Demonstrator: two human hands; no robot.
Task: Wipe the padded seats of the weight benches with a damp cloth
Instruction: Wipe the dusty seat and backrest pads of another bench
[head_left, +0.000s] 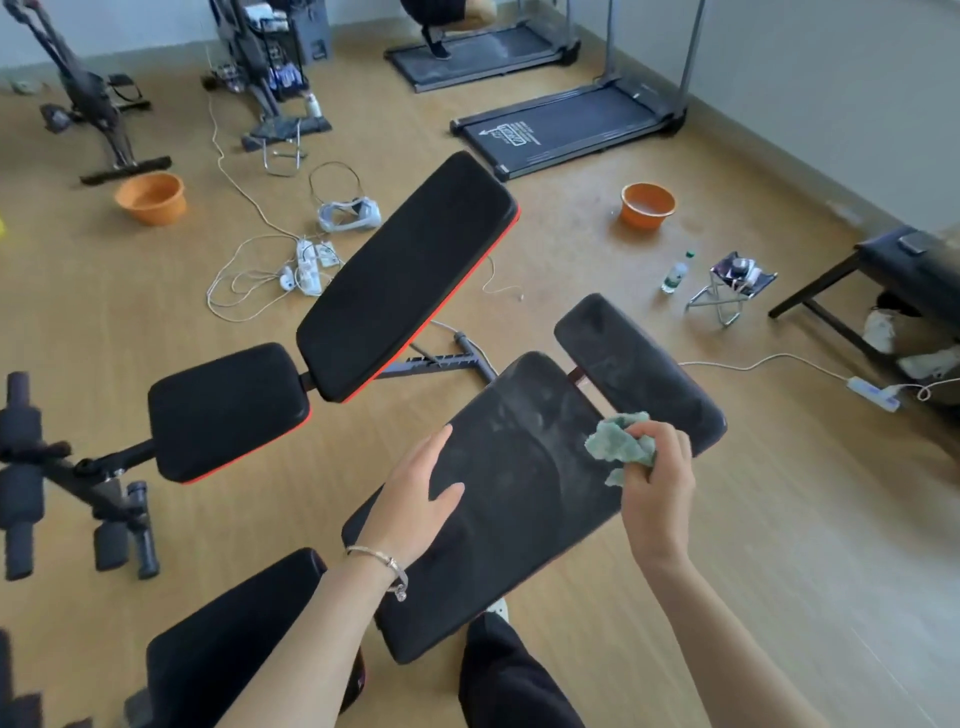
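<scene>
**Cloth at the right edge of the near bench; most pads yet to be judged clean**

The right hand (657, 493) holds a crumpled green cloth (618, 447), its fingers (670, 441) clenched round the bunch; the cloth sits at the right edge of the long pad (519, 545) of the near bench, close to the far corner and just beside the gap before the short seat pad (639, 364); whether it presses on the vinyl or hangs just above it I cannot tell. The left hand (415, 493) lies flat near the pad's left edge, fingers (434, 449) released and straight, grasping nothing; it seems to steady the pad.

As to progress, my reading is that the work on this bench is in hand but not finished; both the long pad and the short seat pad show pale streaks and cloudy smears, which could be dust or drying damp marks, I cannot say which. The second bench, to the left, has a backrest (410, 275) and a seat (223, 410) that look evenly black with red trim; whether they have been wiped is not shown. Another dark pad (234, 634) lies at the lower left, partly hidden by the forearm.

An orange basin (648, 205) stands on the floor beyond the near bench, probably for wetting the cloth; a second basin (151, 198) sits far to the left.
</scene>
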